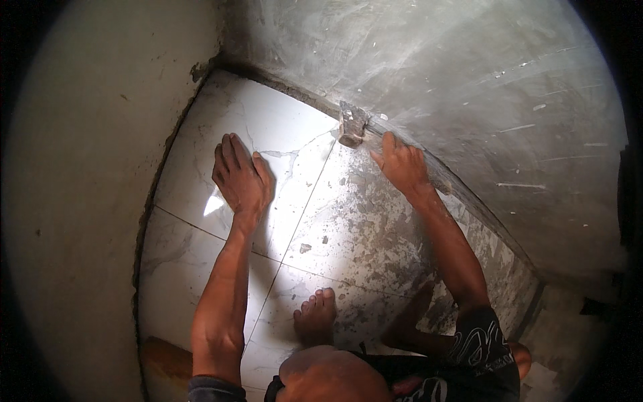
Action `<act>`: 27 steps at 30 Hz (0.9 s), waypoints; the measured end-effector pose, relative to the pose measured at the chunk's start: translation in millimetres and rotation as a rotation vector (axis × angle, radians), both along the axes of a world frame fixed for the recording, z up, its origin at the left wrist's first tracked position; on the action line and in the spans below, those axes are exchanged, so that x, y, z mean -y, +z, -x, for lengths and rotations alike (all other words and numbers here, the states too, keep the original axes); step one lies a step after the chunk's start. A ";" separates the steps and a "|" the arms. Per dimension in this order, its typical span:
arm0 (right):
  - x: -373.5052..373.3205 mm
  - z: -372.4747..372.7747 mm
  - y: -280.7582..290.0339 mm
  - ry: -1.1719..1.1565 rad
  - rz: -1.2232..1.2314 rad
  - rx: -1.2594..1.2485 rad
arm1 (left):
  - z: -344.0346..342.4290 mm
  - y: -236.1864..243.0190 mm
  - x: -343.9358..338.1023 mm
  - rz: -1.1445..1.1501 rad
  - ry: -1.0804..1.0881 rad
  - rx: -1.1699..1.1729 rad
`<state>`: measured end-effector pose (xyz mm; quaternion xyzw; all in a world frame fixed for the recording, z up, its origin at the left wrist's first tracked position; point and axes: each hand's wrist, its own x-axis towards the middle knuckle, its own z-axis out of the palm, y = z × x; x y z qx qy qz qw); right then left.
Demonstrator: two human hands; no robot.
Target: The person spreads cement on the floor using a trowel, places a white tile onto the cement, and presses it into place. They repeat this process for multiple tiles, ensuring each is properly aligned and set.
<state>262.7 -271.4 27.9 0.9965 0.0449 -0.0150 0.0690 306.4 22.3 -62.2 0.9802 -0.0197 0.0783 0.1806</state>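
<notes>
My left hand (pixel 238 175) lies flat on a glossy white marble-patterned floor tile (pixel 201 127), fingers stretched out and close together. Beside the right-hand wall, my right hand (pixel 402 164) is closed around the handle of a hammer; the fingers and palm hide most of the handle. The worn, mortar-stained hammer head (pixel 351 128) is at the foot of the wall, near the joint between two tiles. Below it, a second tile (pixel 362 221) is spotted with grey mortar and crumbs.
A rough grey wall (pixel 482 100) rises on the far and right sides, a pale wall (pixel 87 167) on the left. A dark gap runs along the tile edges. My bare foot (pixel 316 315) rests on the tiles near me. Something brown (pixel 167 358) lies at lower left.
</notes>
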 end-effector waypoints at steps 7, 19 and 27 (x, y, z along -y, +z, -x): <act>-43.1 12.7 16.5 0.539 -0.193 0.342 | -1.3 -0.9 -7.8 -0.061 -0.009 0.052; -64.9 1.0 16.6 0.517 -0.293 0.303 | -0.6 2.3 -8.5 0.038 -0.032 0.044; -68.7 -28.6 15.0 -0.034 -0.191 -0.094 | -1.4 3.1 -2.5 0.024 -0.006 0.044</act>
